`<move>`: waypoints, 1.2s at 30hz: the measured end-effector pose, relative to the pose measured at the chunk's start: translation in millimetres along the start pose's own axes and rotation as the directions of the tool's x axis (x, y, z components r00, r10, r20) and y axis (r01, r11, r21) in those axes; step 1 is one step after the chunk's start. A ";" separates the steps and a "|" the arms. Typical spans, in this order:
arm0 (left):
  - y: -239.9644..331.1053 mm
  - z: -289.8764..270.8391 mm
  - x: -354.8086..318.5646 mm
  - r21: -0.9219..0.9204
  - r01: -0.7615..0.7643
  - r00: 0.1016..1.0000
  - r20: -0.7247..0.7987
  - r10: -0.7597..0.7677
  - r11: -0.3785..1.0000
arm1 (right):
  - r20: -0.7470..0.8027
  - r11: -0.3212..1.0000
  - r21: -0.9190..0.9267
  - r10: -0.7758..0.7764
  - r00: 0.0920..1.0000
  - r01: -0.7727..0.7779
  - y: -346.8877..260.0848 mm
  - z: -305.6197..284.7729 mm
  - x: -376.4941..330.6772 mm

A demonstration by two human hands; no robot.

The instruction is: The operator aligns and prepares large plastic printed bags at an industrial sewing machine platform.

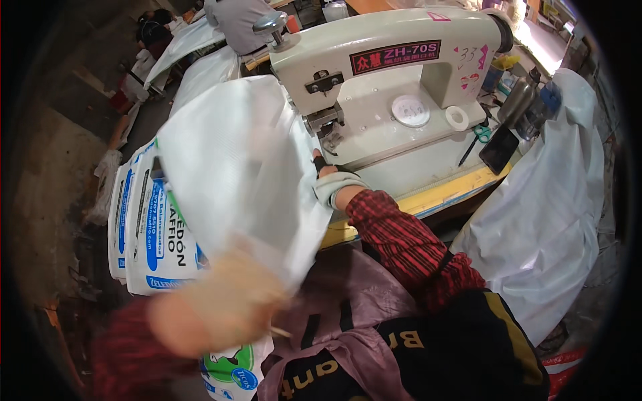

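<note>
A large white woven sack [221, 147] stands up beside the needle end of a cream sewing machine [394, 43]. My right hand [331, 180], in a pale glove with dark finger parts, grips the sack's right edge close to the presser foot [331, 142]; some of its fingers are hidden. Smeared by motion, my left hand [224, 301] is at the sack's lower part, and its fingers cannot be made out. Printed white-and-blue sacks [144, 227] hang to the left, partly behind the white one.
On the machine table [428, 187] lie a white disc [410, 111], a white ring [457, 118], green-handled scissors [481, 134] and a dark phone [499, 150]. A metal bottle [518, 100] stands behind them. White sheeting [548, 220] drapes at right. Another person [237, 23] is at the back.
</note>
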State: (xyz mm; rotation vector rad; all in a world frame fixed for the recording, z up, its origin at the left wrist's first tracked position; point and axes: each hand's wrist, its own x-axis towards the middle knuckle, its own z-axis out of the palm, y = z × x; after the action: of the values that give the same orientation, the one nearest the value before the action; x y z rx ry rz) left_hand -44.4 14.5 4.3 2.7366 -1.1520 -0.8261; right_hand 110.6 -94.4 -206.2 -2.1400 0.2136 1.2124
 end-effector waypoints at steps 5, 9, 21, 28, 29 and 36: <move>36.9 130.4 106.1 -0.245 -0.065 0.968 0.220 0.121 0.967 | -0.253 0.784 -0.118 -0.617 0.745 0.609 43.8 45.1 21.8; 25.5 87.0 74.8 -0.195 -0.043 0.921 0.373 0.114 0.980 | -0.041 0.625 -0.361 -0.752 0.658 0.692 99.7 69.8 -12.3; -0.3 124.1 102.8 -0.277 -0.135 0.984 0.075 0.162 0.951 | -0.077 0.886 -0.185 -0.444 0.893 0.425 28.3 33.9 6.4; -9.5 155.8 104.4 -0.395 -0.106 0.984 0.091 0.154 0.912 | -0.014 0.727 -0.318 -0.646 0.763 0.609 77.5 67.9 -11.2; -14.1 150.0 107.6 -0.367 -0.055 0.979 0.161 0.121 0.929 | -0.012 0.737 -0.318 -0.632 0.775 0.597 75.8 64.6 -12.6; -45.7 76.1 139.7 0.097 0.041 0.875 0.478 -0.082 0.994 | -0.049 0.771 -0.285 -0.604 0.795 0.569 50.6 58.8 43.7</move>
State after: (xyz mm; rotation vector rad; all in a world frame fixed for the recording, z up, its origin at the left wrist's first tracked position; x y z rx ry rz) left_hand 27.9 -36.3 -135.6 2.7225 -1.1892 -1.5719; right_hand 71.2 -89.6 -285.9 -2.2555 -0.5615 0.7435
